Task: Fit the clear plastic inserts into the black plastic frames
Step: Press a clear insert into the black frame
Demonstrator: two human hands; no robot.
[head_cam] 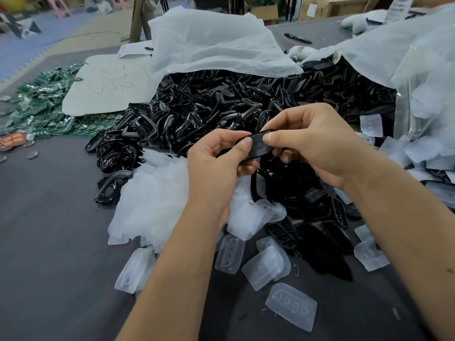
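Frame (256,143), black, with clear insert apparently laid in it, pinched above the pile: left hand (216,161) thumb and curled fingers on near end, right hand (312,146) on far end. Risk: uneven thumb pressure, insert popping out or seating crooked. Grey table (49,230); loose inserts (290,306), circuit boards (44,107); cluttered workshop behind.

Two hands meet in the middle. The left hand (216,156) and the right hand (317,141) pinch one black frame (258,143) with a clear insert in it. Behind them is a big pile of black frames (221,104). Clear inserts (290,303) lie near on the gray counter (49,230). Green boards (41,104) sit far left.
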